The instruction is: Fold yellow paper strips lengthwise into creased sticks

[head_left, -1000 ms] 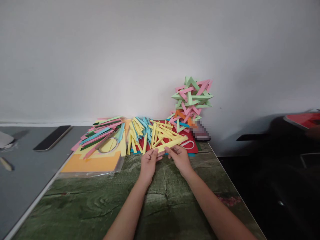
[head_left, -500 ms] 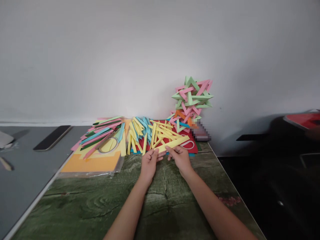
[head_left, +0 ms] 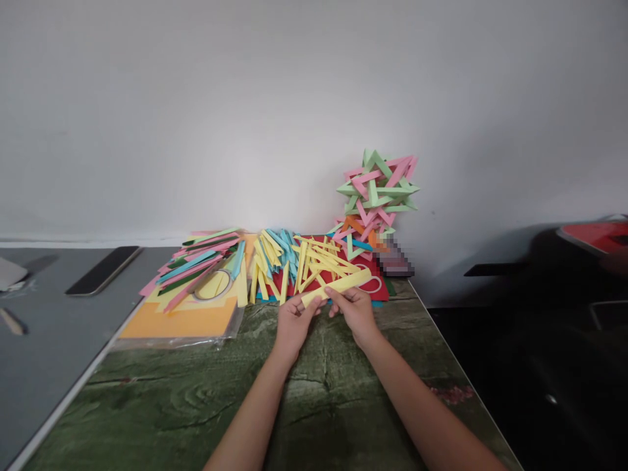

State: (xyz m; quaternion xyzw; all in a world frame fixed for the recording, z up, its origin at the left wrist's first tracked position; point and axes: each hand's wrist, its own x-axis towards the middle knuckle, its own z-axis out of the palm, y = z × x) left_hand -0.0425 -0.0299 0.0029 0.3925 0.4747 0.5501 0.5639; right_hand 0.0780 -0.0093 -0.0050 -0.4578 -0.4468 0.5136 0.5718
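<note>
A folded yellow paper strip [head_left: 346, 282] slants up to the right between my hands, above the table. My left hand [head_left: 296, 317] pinches its lower left end, thumb on top. With thumb and fingers, my right hand [head_left: 354, 311] grips the strip near its middle. Just beyond lies a heap of yellow paper strips [head_left: 321, 258], with blue paper strips [head_left: 289, 252] beside it. Scissors with pale handles [head_left: 373, 284] rest on red paper [head_left: 381, 296], partly hidden by the held strip.
A star-shaped paper model [head_left: 377, 183] in pink and green stands at the back right. To the left, coloured strips [head_left: 196, 261] and a tape roll [head_left: 212, 286] lie over orange paper [head_left: 176, 325] in a clear sleeve. A phone [head_left: 103, 270] lies on the grey table [head_left: 44, 373].
My left thumb has shifted slightly right along the strip's lower end, and the strip's face has turned more toward me. My right hand has barely moved.
</note>
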